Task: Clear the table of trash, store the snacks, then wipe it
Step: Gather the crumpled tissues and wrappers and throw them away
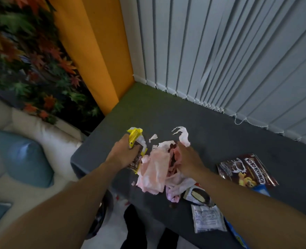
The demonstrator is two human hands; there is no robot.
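1. The left hand is curled tightly round a yellow wrapper. The wrapper's crinkled top sticks up past the knuckles, and a dark printed part shows below the palm.
2. The right hand reaches into a pile of crumpled pink and white tissue. Its fingers are bent down into the folds and hidden there, so whether they have closed on anything cannot be told.
3. The pile lies on the table near the left edge, between the two hands and touching both.
4. A torn white strip stands just beyond the right fingers, and a small white scrap lies between it and the yellow wrapper.
5. The table's left corner is rounded and lies close behind the left wrist; the near edge runs under both forearms.
6. A broad stretch of grey surface lies between the pile and the vertical blinds at the far side.
7. To the right of the right forearm lies a glossy brown Koko Krunch packet, flat, partly over a blue packet.
8. Just beside the pile, partly under the right forearm, are a packet picturing a chocolate-coated bar and a white packet with small print.
9. The table top looks matt and felt-like; the tissue is soft and creased, the packets shiny foil.
10. Left of the table stands a cream sofa with a blue cushion.
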